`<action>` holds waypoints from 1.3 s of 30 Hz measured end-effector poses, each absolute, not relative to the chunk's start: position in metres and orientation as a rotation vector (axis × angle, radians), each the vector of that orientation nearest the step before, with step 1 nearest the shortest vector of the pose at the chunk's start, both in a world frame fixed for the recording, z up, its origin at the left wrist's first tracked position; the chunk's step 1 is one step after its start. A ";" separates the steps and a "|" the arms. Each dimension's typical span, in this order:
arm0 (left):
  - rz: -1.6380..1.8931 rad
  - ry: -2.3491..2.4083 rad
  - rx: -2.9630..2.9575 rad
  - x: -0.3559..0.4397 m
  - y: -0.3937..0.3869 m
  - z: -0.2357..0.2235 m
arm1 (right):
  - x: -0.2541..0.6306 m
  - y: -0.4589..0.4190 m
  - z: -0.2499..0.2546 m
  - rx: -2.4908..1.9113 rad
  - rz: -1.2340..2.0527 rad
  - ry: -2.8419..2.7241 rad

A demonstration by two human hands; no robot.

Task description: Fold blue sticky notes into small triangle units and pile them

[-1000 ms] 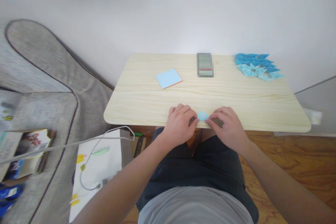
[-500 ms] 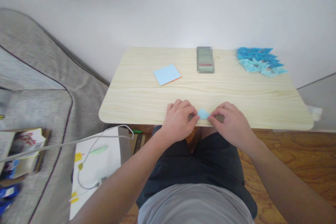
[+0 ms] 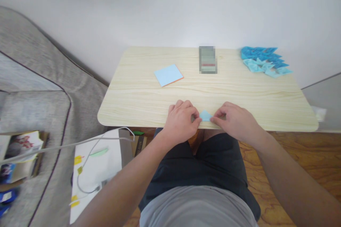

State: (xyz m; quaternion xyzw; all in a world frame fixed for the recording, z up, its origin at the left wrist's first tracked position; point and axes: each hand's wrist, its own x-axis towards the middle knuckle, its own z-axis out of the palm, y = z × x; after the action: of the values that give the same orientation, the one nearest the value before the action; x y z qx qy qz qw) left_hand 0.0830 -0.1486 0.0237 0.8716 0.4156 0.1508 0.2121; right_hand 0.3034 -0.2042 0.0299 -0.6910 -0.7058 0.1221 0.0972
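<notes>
A small light blue piece of folded paper (image 3: 205, 116), triangular at its top, lies at the table's front edge between my hands. My left hand (image 3: 183, 118) pinches its left corner between thumb and forefinger. At the opposite corner, the thumb and forefinger of my right hand (image 3: 234, 118) are pinched together on the paper. Farther back to the left rests a stack of light blue paper sheets (image 3: 168, 75) with an orange edge below. Several folded paper pieces, dark blue (image 3: 262, 55) and pale blue (image 3: 257, 65), sit in a group at the back right.
The pale wooden table (image 3: 138, 103) stands against a white wall. A pixelated dark rectangular object (image 3: 208, 60) lies at its back. On the left are a grey sofa (image 3: 85, 95), a white box top (image 3: 106, 163) and a white cable (image 3: 93, 141) hanging across.
Both hands keep their pinch on the folded paper, with barely any movement. The whole view has shifted slightly.
</notes>
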 end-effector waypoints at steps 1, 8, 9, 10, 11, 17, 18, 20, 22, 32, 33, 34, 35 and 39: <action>0.412 1.155 2.424 0.083 -0.148 0.024 | 0.304 -0.204 0.030 -2.050 0.368 -2.100; 0.374 1.177 2.474 0.084 -0.145 0.026 | 0.305 -0.199 0.032 -2.103 0.407 -2.105; 0.372 1.176 2.478 0.084 -0.144 0.026 | 0.305 -0.198 0.032 -2.109 0.415 -2.101; 0.370 1.172 2.480 0.083 -0.144 0.026 | 0.306 -0.198 0.032 -2.109 0.424 -2.099; 0.367 1.165 2.479 0.083 -0.143 0.025 | 0.306 -0.198 0.032 -2.102 0.433 -2.096; 0.390 1.112 2.453 0.077 -0.139 0.023 | 0.308 -0.203 0.028 -2.045 0.447 -2.072; 0.396 1.104 2.452 0.075 -0.139 0.023 | 0.308 -0.204 0.027 -2.038 0.445 -2.063; 0.402 1.090 2.454 0.074 -0.138 0.023 | 0.307 -0.207 0.026 -2.022 0.446 -2.041; 0.398 1.079 2.462 0.073 -0.138 0.023 | 0.307 -0.210 0.025 -1.997 0.446 -2.024; 0.406 1.071 2.465 0.071 -0.135 0.021 | 0.299 -0.223 0.017 -1.965 0.295 -1.965; 0.423 1.080 2.453 0.070 -0.135 0.021 | 0.298 -0.224 0.015 -1.951 0.289 -1.958; 0.446 1.095 2.438 0.070 -0.135 0.021 | 0.299 -0.224 0.014 -1.935 0.289 -1.950; 0.474 1.116 2.419 0.070 -0.136 0.021 | 0.299 -0.225 0.013 -1.922 0.292 -1.942; 0.583 1.144 2.354 0.072 -0.141 0.024 | 0.299 -0.225 0.011 -1.906 0.302 -1.933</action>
State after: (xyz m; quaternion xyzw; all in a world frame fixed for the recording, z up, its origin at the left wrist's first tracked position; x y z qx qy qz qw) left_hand 0.0719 -0.1409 0.0242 0.8548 0.4154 0.2118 0.2279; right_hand 0.2995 -0.2253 0.0105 -0.6832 -0.6928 0.1083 0.2036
